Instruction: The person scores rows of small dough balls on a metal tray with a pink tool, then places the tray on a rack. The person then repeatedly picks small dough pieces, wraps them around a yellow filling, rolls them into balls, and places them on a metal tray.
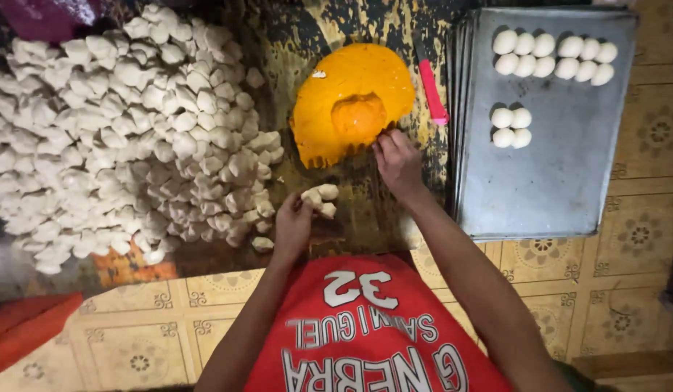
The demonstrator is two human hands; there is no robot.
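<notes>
My left hand (293, 223) rests on the dark worktop, its fingers closed around small white dough pieces (320, 199) lying just in front of me. My right hand (397, 161) reaches forward to the near edge of a flat orange sheet of filling (351, 98), its fingertips pinching at the sheet's torn rim. A mound of the same orange stuff (359, 117) sits in the sheet's middle. A big heap of cut white dough pieces (126, 131) covers the left of the worktop.
To the right lies a stack of grey metal trays (554, 189); the top one carries rows of round white dough balls (554, 55) and a smaller group (511, 127). A pink-handled tool (432, 91) lies between filling and trays. Patterned tiles surround the worktop.
</notes>
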